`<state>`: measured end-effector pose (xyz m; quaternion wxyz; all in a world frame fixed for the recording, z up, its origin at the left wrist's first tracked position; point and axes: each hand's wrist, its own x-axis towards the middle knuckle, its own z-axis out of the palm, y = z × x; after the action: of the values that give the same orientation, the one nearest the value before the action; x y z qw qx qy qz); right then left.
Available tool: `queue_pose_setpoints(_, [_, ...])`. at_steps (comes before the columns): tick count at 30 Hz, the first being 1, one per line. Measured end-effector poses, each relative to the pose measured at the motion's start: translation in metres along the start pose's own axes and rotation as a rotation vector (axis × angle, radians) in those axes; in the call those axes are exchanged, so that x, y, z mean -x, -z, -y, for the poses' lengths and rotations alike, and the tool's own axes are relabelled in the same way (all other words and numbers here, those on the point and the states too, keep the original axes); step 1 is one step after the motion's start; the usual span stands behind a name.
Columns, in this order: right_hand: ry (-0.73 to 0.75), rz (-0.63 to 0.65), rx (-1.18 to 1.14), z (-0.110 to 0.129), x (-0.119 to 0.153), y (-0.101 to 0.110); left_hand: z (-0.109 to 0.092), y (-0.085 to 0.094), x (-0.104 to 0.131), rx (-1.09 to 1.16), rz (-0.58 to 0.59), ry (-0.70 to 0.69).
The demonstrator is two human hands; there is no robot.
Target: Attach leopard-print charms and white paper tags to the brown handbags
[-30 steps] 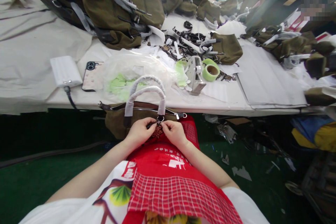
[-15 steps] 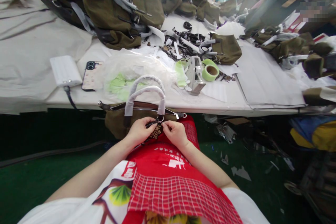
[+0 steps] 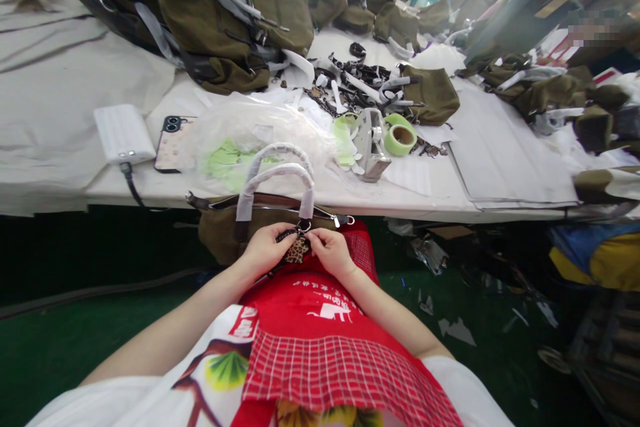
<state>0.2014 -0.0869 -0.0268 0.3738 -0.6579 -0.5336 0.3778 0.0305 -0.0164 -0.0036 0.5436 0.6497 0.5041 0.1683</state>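
Leopard-print flat charm (image 3: 297, 250), as the head view shows, hangs between the person's two hands, just below a silver metal ring (image 3: 303, 226) at the base of a handle of an olive-green fabric handbag (image 3: 215, 235). The handbag sits in front of the person at the front edge of the white-covered tabletop (image 3: 440, 199), zip open, its two arched handles (image 3: 280, 172) wrapped in whitish film. The left hand (image 3: 266, 250) has its grip pinched on a dark cord beside the charm. The right hand (image 3: 331, 252) has thumb and fingertips drawn in close to the charm's top; whether that grip holds anything is too small to tell. Below the hands lies a red apron (image 3: 320, 300). On the tabletop, beyond the handbag, are a crumpled clear plastic bag (image 3: 270, 123), a grey metal dispenser (image 3: 371, 147) just beside a light-green tape roll (image 3: 391, 141), and a phone in a patterned case (image 3: 173, 147).
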Motion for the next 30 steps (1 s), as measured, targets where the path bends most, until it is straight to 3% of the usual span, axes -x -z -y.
queue_pose_setpoints(4, [-0.015, 0.002, -0.061, -0.003, 0.0, -0.002, 0.002, -0.003, -0.002, 0.081, 0.003, 0.022])
queue_pose_setpoints(14, [-0.112, 0.034, -0.211, -0.001, -0.004, -0.003, 0.004, -0.002, -0.004, 0.047, 0.024, 0.027])
queue_pose_setpoints(23, [-0.041, 0.043, -0.016, 0.011, 0.0, 0.002, -0.004, -0.002, 0.004, -0.173, -0.003, -0.107])
queue_pose_setpoints(30, [-0.034, 0.041, -0.094, 0.01, -0.001, 0.002, 0.0, -0.006, 0.002, 0.128, -0.021, 0.056])
